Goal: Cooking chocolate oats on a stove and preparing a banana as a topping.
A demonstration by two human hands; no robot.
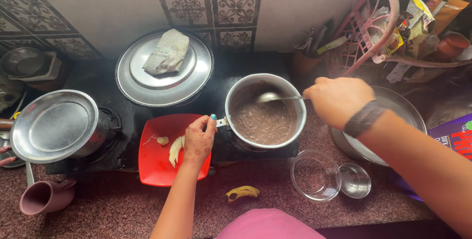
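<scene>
Right hand (338, 100) of mine is closed around the handle of a metal spoon (275, 97), whose bowl dips into the steel pot (265, 111) at its far side. Left hand (199, 138) is pinched shut on the pot's short handle at the left rim, fingers curled, steadying it. I see the pot sitting on the right burner of the black stove (123, 136), a little right of the scene's middle, filled with a brown, bubbly liquid.

Just left of the pot, under my left wrist, lies a red square plate (157, 163) with peeled banana pieces (175, 149) on it. A banana peel (242, 193) lies on the speckled table (113, 209) near me. To the right of it stand a clear glass bowl (315, 175) and a small steel bowl (355, 180), touching each other. On the left burner sits a covered steel vessel (56, 126). Farther back, a round steel lid (164, 69) carries a newspaper-wrapped bundle (167, 51). A pink mug (46, 197) lies on its side at the near left.
</scene>
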